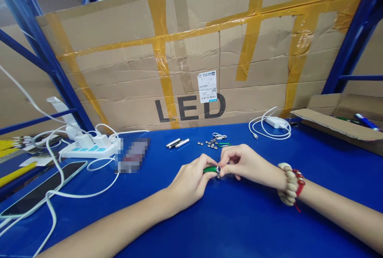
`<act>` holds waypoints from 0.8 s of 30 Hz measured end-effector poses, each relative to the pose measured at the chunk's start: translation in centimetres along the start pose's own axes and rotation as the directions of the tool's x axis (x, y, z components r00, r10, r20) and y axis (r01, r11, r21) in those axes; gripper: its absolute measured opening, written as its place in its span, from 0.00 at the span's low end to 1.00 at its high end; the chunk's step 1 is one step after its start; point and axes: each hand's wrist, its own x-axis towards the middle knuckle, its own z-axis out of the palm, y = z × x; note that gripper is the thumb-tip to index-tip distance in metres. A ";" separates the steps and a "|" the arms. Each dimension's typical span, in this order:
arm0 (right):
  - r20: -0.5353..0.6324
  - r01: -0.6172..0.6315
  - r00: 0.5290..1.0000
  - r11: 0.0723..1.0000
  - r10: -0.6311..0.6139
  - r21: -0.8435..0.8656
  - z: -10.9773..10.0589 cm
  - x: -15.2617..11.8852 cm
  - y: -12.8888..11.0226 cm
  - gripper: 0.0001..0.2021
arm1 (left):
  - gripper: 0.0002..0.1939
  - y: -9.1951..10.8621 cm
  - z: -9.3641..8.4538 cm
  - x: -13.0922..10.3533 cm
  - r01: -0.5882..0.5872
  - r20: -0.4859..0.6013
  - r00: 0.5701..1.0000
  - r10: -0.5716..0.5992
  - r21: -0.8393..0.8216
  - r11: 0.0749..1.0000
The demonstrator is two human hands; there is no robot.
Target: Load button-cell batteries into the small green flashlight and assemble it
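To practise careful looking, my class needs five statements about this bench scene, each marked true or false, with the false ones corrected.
1. The left hand holds a green piece. True.
2. The beaded bracelet is on the left wrist. False: it is on the right wrist.
3. Black letters on the cardboard read LED. True.
4. The small round discs lie on the power strip. False: they lie on the blue table.
5. The white label is stuck to the cardboard. True.

Discs [212,146] lie just beyond the tube [210,169] you grip, a power strip [89,152] to its left, a carton [335,125] right.
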 end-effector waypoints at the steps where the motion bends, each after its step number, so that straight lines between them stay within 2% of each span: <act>1: -0.002 0.003 1.000 1.000 -0.003 0.001 0.0 0.0 0.0 0.15 | 0.10 0.0 0.0 0.0 0.002 -0.006 1.000 -0.002 0.022 1.000; 6: -0.018 0.028 0.999 0.997 -0.030 -0.072 -0.3 0.1 -0.2 0.15 | 0.14 0.0 0.1 0.1 -0.003 -0.021 1.000 0.007 0.174 0.985; 14: 0.005 0.007 1.000 1.000 -0.007 -0.002 -0.3 0.1 -0.1 0.15 | 0.14 -0.2 0.0 0.3 -0.054 -0.033 0.998 0.062 0.190 0.980; 21: -0.016 0.062 0.998 0.997 -0.063 -0.055 -0.7 0.2 -0.4 0.14 | 0.11 -0.2 0.1 0.4 0.036 -0.011 0.999 -0.035 0.090 0.995; 24: -0.020 0.107 0.994 0.988 -0.110 -0.112 -0.9 0.1 -0.3 0.12 | 0.11 -0.2 0.1 0.5 0.070 0.009 0.997 -0.071 0.097 0.993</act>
